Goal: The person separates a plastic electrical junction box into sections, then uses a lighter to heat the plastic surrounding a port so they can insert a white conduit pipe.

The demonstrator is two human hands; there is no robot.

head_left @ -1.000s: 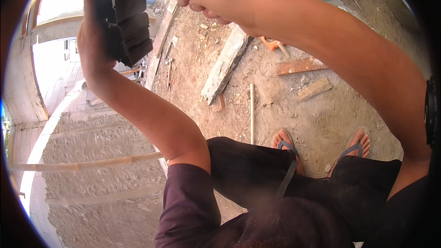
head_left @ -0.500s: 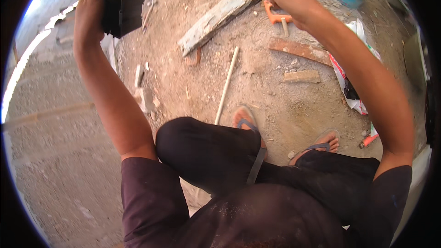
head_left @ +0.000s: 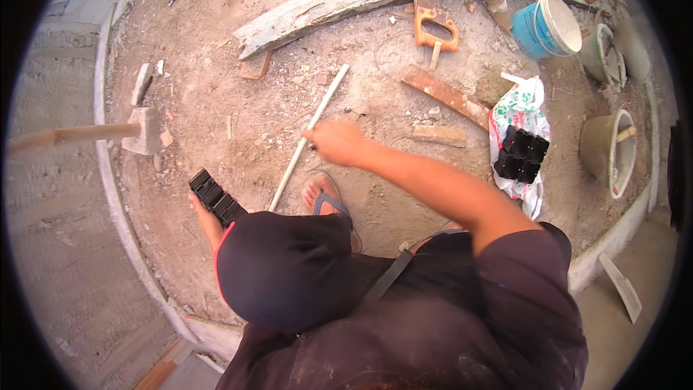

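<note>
My left hand [head_left: 207,222] is beside my left knee, wrapped round a black segmented plastic piece [head_left: 216,198]. The knee hides part of that hand. My right hand [head_left: 336,143] is closed above the ground in front of my left foot, with a small dark bit showing under its fingers. What it holds I cannot make out. A thin pale rod [head_left: 317,115] lies on the dirt beneath its fingertips; whether they touch is unclear. Similar black plastic pieces [head_left: 521,154] lie on a white plastic bag [head_left: 530,97] to the right.
A handsaw [head_left: 435,27] with an orange handle leans by a long weathered plank [head_left: 325,9]. A rusty flat bar [head_left: 446,96] and a short wood block [head_left: 439,135] lie nearby. A blue bucket [head_left: 533,31] and grey buckets [head_left: 605,152] stand right. A long-handled hammer [head_left: 143,132] lies left.
Both hands have come down and back toward me from the top of the view. The left still holds the black piece; the right has moved left, away from the saw. The view has shifted.
</note>
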